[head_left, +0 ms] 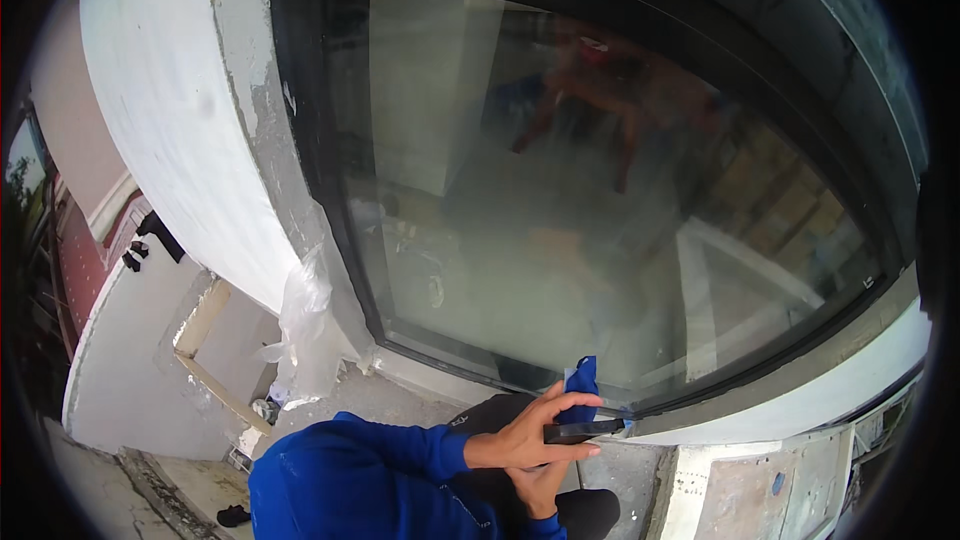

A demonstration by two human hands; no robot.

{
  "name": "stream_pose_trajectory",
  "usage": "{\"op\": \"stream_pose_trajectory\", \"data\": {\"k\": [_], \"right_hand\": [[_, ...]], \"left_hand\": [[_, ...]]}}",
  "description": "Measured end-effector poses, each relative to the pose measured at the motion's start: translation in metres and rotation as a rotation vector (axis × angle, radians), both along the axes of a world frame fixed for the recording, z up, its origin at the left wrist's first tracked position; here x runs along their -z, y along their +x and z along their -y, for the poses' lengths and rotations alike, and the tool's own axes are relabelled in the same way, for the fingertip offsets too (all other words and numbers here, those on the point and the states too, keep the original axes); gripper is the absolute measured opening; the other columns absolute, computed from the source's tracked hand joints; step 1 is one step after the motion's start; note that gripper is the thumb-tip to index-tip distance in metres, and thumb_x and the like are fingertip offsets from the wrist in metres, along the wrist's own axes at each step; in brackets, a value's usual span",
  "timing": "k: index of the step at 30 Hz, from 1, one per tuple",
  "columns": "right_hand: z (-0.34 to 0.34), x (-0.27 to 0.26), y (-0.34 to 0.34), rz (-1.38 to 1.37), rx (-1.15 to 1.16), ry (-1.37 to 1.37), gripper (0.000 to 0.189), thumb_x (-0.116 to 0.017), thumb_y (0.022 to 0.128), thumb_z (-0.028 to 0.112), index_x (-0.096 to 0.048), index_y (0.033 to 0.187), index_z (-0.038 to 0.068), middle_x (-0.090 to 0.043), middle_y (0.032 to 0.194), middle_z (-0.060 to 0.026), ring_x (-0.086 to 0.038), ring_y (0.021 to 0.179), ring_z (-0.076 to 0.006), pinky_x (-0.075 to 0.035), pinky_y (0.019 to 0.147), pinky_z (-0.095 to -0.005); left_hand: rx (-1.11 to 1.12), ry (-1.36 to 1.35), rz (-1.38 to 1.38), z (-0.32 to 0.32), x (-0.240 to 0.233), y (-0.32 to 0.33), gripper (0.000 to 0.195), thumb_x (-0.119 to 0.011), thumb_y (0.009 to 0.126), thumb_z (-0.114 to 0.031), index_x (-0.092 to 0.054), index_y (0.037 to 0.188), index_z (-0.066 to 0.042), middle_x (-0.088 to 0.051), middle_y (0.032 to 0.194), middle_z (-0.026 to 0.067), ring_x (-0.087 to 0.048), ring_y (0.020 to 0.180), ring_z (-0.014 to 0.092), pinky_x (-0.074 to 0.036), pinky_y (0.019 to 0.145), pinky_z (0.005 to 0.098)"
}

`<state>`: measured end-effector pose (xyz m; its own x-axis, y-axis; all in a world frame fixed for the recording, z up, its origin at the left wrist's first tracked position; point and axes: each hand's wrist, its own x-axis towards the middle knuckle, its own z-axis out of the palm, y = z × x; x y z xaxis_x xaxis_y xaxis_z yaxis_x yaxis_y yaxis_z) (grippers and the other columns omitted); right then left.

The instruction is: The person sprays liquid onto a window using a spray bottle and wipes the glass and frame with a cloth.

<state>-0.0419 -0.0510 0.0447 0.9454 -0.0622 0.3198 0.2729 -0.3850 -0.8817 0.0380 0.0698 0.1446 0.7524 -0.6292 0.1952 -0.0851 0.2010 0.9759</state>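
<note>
My left hand (534,424), in a blue sleeve, reaches in at the bottom centre. Its fingers and thumb close around a flat black object (583,431), seen nearly edge-on; its exact kind is unclear. Just beyond the fingers a blue piece, perhaps cloth or a pouch (581,390), stands up with a pale strip along one side. Below the left hand is my right hand (544,487), whose fingers are mostly hidden, so its grip does not show. Both hands are close to the lower frame of a large dark-framed glass window (525,255).
Clear plastic sheeting (304,322) hangs beside the window's left corner. White-painted wall (172,90) rises at left above a rough concrete ledge (397,401). A pale box-like structure (757,487) stands at lower right. Dark items (154,240) rest on the far wall.
</note>
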Motion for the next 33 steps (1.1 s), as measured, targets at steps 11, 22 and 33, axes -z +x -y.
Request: {"op": "stream_pose_trajectory", "data": {"k": [11, 22, 33], "right_hand": [[0.13, 0.035, -0.036, -0.013, 0.447, -0.007, 0.113, -0.085, 0.075, 0.027, -0.014, 0.156, -0.005, -0.032, 0.154, -0.0248, -0.036, 0.139, -0.0342, -0.026, 0.117, -0.0439], [0.208, 0.092, -0.043, -0.092, 0.843, 0.354, 0.092, -0.073, 0.091, 0.023, -0.015, 0.157, -0.004, -0.036, 0.152, -0.0227, -0.042, 0.134, -0.03, -0.032, 0.114, -0.0398], [0.195, 0.109, -0.048, -0.232, 0.755, 0.281, 0.091, -0.074, 0.09, 0.022, -0.018, 0.156, -0.007, -0.028, 0.158, -0.0223, -0.032, 0.142, -0.0305, -0.023, 0.119, -0.04]], "left_hand": [[-1.475, -0.117, 0.993, -0.139, -0.075, 0.041, 0.076, -0.067, 0.086, 0.003, -0.024, 0.148, 0.011, -0.046, 0.139, 0.0229, -0.052, 0.125, 0.025, -0.041, 0.105, 0.0341], [-1.603, 0.422, 1.524, -0.187, -0.201, 0.161, 0.069, -0.05, 0.102, -0.031, -0.027, 0.149, 0.015, -0.023, 0.161, 0.0273, -0.025, 0.148, 0.044, -0.017, 0.121, 0.0503], [-1.631, 0.352, 1.347, -0.182, -0.123, 0.148, 0.065, -0.041, 0.104, -0.019, -0.014, 0.151, 0.016, -0.023, 0.159, 0.0304, -0.026, 0.148, 0.044, -0.01, 0.122, 0.0499]]}}
